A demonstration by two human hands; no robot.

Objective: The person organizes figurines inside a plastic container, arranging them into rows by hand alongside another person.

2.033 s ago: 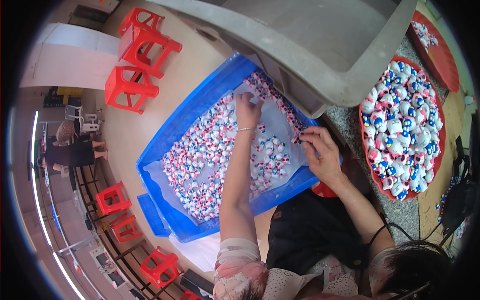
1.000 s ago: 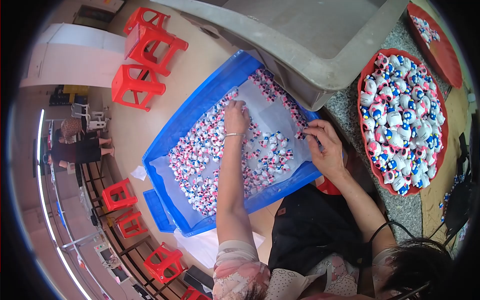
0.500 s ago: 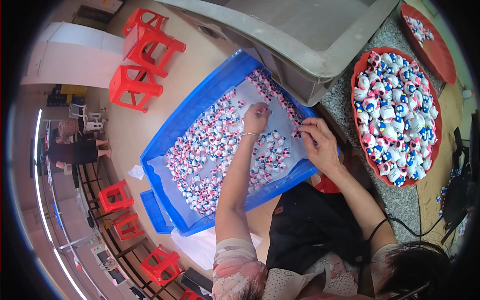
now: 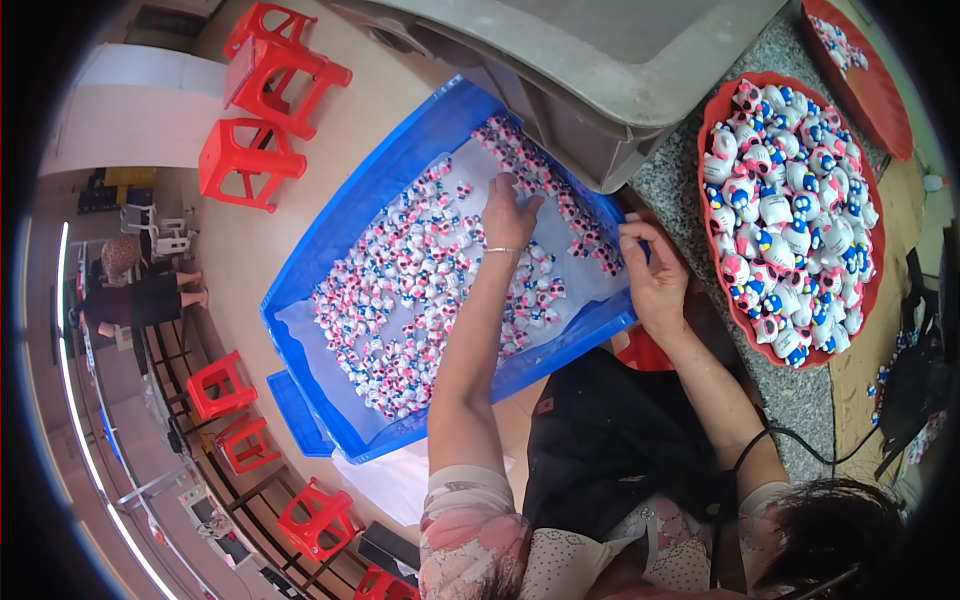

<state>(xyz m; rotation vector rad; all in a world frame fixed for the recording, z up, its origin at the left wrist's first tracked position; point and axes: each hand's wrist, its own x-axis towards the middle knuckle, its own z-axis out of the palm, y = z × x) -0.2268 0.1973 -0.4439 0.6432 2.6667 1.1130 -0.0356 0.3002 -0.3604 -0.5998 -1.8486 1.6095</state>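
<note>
A blue tray (image 4: 345, 225) lined with pale sheeting holds many small cat-like figurines (image 4: 400, 270) in white, pink and blue. Over its middle reaches my left hand (image 4: 510, 212), a bracelet at the wrist. Its fingers are curled and bent down; whatever they grip is hidden. Beside the tray's right rim, my right hand (image 4: 655, 282) is raised with thumb and fingers bent but apart, and no object shows between them. Close to both hands, a band of darker pink figurines (image 4: 540, 175) lies in rows along the tray's far right side.
A red scalloped dish (image 4: 708, 215) heaped with larger figurines stands on a speckled stone counter (image 4: 800, 410) at right. Behind it sits another red dish (image 4: 880, 110). A grey bin (image 4: 610, 100) borders the tray. Red stools (image 4: 250, 165) and a person (image 4: 140, 300) are at left.
My left hand has shifted a little up and left over the tray. The right hand has lifted off the figurines at the right edge and moved outward to the rim.
</note>
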